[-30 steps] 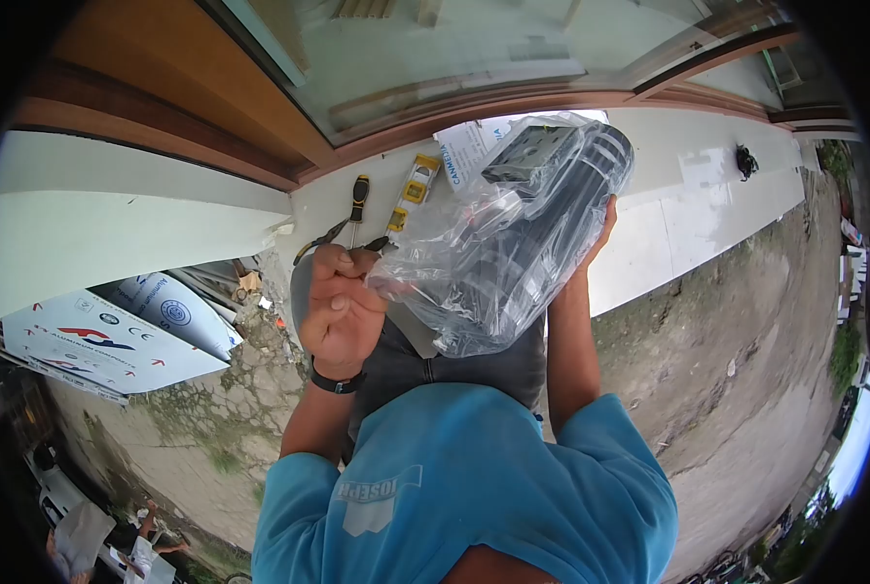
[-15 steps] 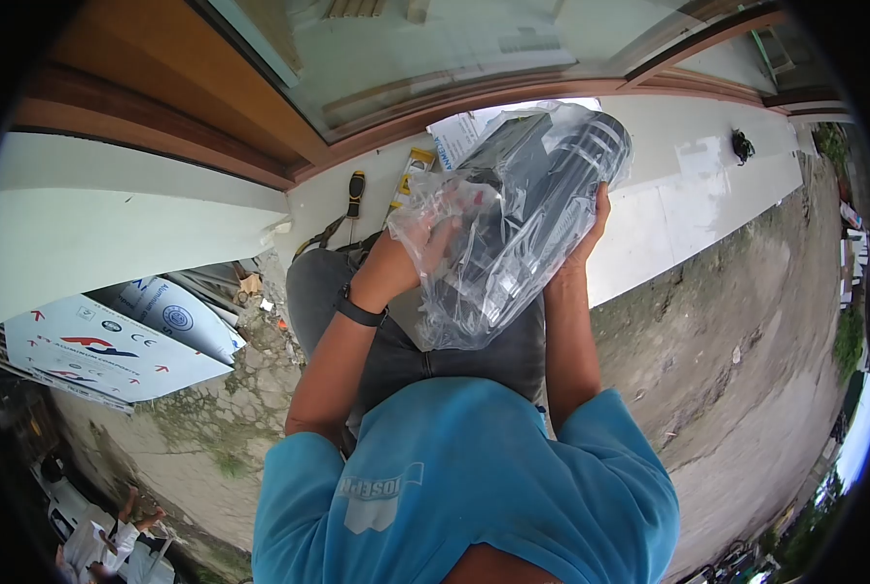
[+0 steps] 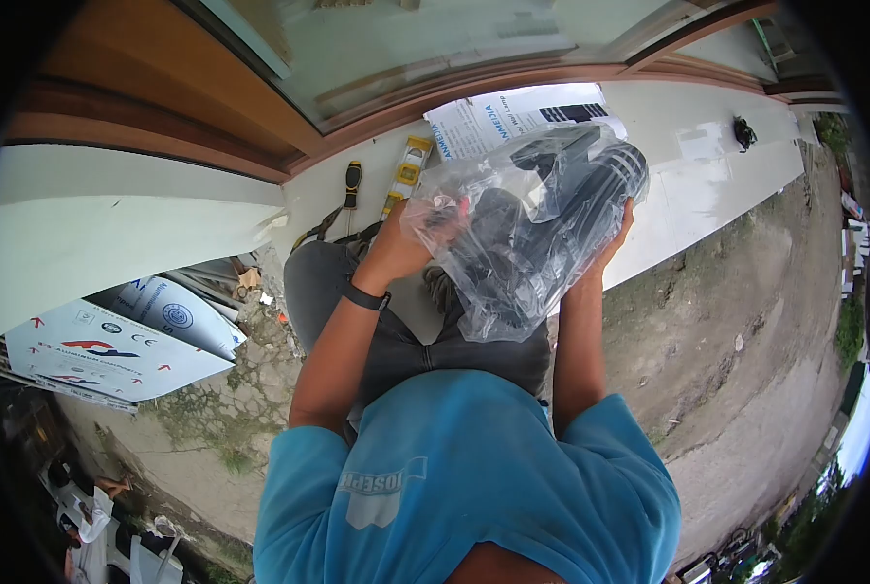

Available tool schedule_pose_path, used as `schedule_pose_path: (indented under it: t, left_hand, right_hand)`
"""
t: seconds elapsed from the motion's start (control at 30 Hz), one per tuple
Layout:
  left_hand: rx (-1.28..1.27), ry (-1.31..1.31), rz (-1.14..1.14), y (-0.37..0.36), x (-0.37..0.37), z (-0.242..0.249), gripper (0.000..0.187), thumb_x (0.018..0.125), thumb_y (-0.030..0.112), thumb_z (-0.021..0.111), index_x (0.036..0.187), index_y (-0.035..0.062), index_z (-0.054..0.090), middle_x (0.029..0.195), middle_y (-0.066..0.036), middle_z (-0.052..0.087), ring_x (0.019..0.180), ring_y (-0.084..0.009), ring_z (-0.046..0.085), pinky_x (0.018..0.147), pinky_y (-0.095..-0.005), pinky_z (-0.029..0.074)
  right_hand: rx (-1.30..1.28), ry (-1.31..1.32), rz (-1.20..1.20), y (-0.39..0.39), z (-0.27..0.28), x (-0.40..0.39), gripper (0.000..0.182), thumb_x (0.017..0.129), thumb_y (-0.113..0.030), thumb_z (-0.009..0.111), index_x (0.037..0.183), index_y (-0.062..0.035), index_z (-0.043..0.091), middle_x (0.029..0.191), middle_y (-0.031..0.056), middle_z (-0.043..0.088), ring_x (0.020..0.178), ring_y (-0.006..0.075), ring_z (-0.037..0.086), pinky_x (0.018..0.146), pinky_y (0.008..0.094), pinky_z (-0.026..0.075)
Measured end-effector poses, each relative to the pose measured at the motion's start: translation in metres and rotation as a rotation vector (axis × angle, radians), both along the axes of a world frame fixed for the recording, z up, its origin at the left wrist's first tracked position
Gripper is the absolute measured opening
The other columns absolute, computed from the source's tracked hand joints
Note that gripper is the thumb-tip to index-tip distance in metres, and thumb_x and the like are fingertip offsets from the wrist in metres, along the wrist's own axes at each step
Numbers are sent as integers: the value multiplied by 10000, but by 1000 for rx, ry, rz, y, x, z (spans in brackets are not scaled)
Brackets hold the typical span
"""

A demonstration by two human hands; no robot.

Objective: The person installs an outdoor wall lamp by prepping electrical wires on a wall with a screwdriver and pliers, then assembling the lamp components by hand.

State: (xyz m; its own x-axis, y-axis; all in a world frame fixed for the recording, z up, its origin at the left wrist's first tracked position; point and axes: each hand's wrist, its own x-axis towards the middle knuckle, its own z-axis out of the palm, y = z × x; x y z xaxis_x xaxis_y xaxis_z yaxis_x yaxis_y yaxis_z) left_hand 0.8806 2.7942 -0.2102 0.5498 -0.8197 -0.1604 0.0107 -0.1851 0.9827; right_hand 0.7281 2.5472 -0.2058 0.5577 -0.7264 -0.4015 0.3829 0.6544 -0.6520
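Observation:
A dark cylindrical wall lamp (image 3: 591,200), with pale rings at its far end, lies inside a clear plastic bag (image 3: 513,311) above my lap. My right hand (image 3: 612,238) supports it from the right, fingers wrapped around the bagged cylinder and mostly hidden beneath. On the left, my left hand (image 3: 408,241) grips the crumpled bag, its fingers partly covered by the film. A small red spot shows through the plastic near those fingertips. Behind the lamp lies a white printed carton (image 3: 523,115) with "Wall Lamp" lettering.
A screwdriver (image 3: 353,185) and a yellow spirit level (image 3: 409,173) lie on the white ledge (image 3: 683,195) below the glass window. A small black item (image 3: 743,134) sits farther right. Printed panels (image 3: 114,350) lean at left over rough concrete ground (image 3: 707,360).
The bagged lamp has shifted slightly right and tilted, uncovering more of the printed carton behind it. My right hand moved right with it, and my left hand rose a little.

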Motion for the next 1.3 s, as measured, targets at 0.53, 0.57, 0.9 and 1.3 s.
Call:
schedule_pose_path:
  t: [0.53,0.57,0.9,1.3]
  left_hand:
    - [-426,866,171,81,6,2,463,1030,35,505,1489,-8,463,1449,-263,553,1245,-294,650,885,-364,638]
    - [-437,869,172,81,6,1,470,1027,27,501,1493,-7,460,1460,-267,543,1257,-300,644,893,-366,636]
    - [-472,957,200,80,9,-8,383,1054,98,498,1431,28,502,1442,-285,550,1230,-317,658,883,-404,638]
    - [-404,828,213,72,2,-8,328,1048,88,560,1372,41,537,1381,-244,612,1152,-262,697,827,-351,646]
  right_hand:
    - [14,118,-33,-14,-16,-20,820,934,-643,519,1549,-113,405,1532,168,465,1359,386,474,1118,538,421]
    - [17,120,-35,-14,-16,-20,820,935,-642,520,1548,-111,406,1531,168,466,1357,386,474,1118,537,421]
    - [20,137,-47,-9,-8,-16,806,945,-637,527,1534,-97,419,1499,163,489,1334,374,491,1099,524,433]
    - [17,124,-67,-18,-23,-30,836,909,-625,586,1546,-110,417,1528,147,477,1353,372,487,1112,516,428]
